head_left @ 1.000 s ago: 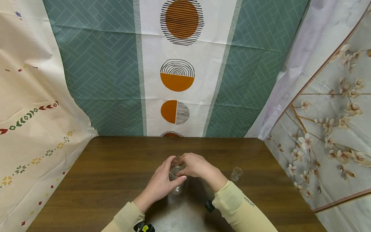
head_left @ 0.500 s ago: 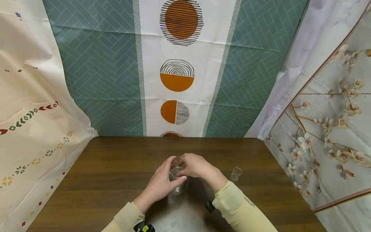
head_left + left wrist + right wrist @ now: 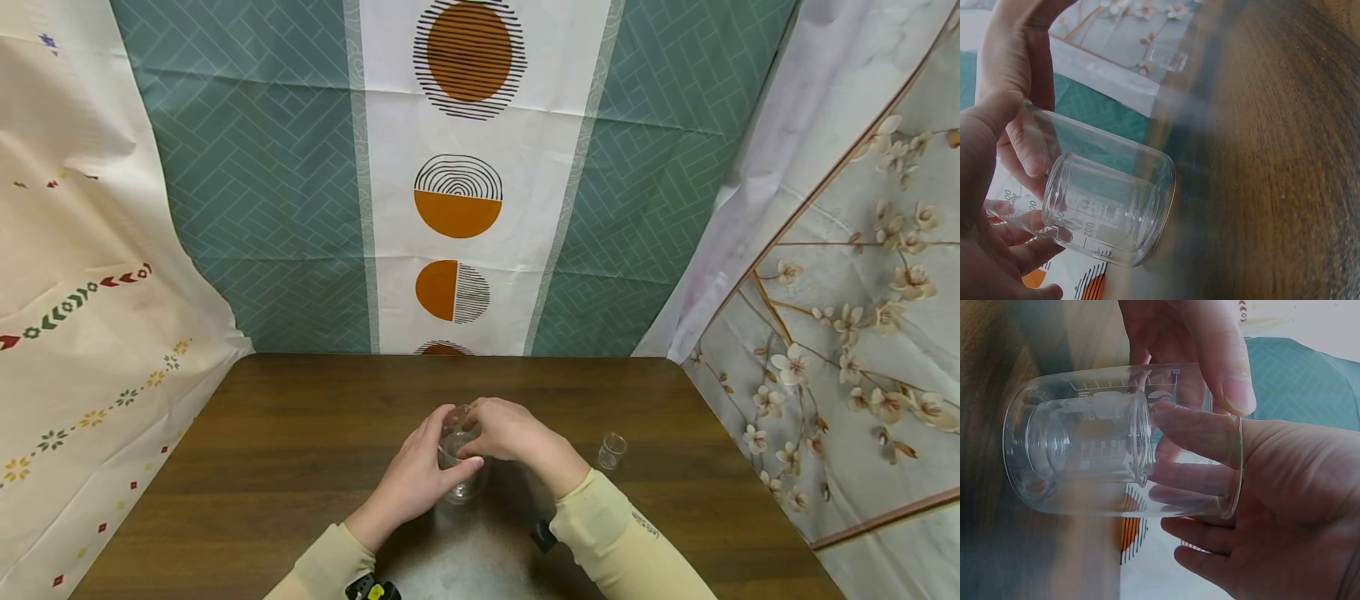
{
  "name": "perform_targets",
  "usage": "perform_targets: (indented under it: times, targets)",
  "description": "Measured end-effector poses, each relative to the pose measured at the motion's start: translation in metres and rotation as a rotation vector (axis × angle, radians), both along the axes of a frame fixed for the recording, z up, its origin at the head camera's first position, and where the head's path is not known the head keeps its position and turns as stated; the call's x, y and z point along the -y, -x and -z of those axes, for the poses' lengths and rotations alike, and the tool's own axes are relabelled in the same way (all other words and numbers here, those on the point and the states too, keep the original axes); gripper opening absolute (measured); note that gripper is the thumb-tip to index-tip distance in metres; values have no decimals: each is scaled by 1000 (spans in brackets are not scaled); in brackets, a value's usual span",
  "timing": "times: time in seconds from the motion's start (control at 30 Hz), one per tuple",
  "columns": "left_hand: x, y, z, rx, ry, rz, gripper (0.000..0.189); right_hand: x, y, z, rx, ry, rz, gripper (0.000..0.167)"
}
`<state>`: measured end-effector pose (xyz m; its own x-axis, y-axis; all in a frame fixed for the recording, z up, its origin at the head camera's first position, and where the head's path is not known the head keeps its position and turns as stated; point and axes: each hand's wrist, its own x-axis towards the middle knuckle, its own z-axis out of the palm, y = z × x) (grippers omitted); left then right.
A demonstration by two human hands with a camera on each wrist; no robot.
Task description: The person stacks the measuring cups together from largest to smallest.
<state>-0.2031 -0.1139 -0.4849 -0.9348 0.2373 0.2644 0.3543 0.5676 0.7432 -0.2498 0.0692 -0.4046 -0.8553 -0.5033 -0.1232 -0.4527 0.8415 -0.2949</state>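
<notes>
A large clear glass beaker (image 3: 452, 479) stands upright on the table, with a smaller glass beaker (image 3: 1094, 447) nested inside it. My left hand (image 3: 412, 475) grips the large beaker around its upper wall, thumb on the near side and fingers on the far side. From the right, my right hand (image 3: 506, 429) reaches down into the large beaker's mouth. Its thumb and fingers (image 3: 1191, 428) hold the inner beaker at its rim. In the left wrist view, the smaller beaker (image 3: 1100, 197) sits close to the large beaker's base. Its exact contact with the base cannot be told.
A tiny clear glass beaker (image 3: 612, 451) stands on the wooden table (image 3: 300, 425) to the right of my right hand. A patterned green and white cloth (image 3: 285, 208) hangs behind the table, with more cloth along both sides.
</notes>
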Motion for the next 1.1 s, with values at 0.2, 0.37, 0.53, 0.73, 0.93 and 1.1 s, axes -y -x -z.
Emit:
perform_targets:
  times: [0.2,0.37,0.53,0.73,0.93,1.1]
  targets:
    - [0,0,-1,11,-2,1,93,0,0,1,-6,-7,-2,36]
    - [0,-1,-1,11,-1,2,93,0,1,3,5,8,3,35]
    - [0,-1,-2,3,-9,8,93,-2,0,3,3,16,-1,35]
    - [0,-1,-1,-1,-16,15,93,-4,-1,3,-2,34,-4,35]
    - [0,-1,-2,7,-18,14,93,-5,-2,3,-19,47,-3,35]
    - [0,0,0,4,-12,13,94,-7,-3,4,-46,55,-17,36]
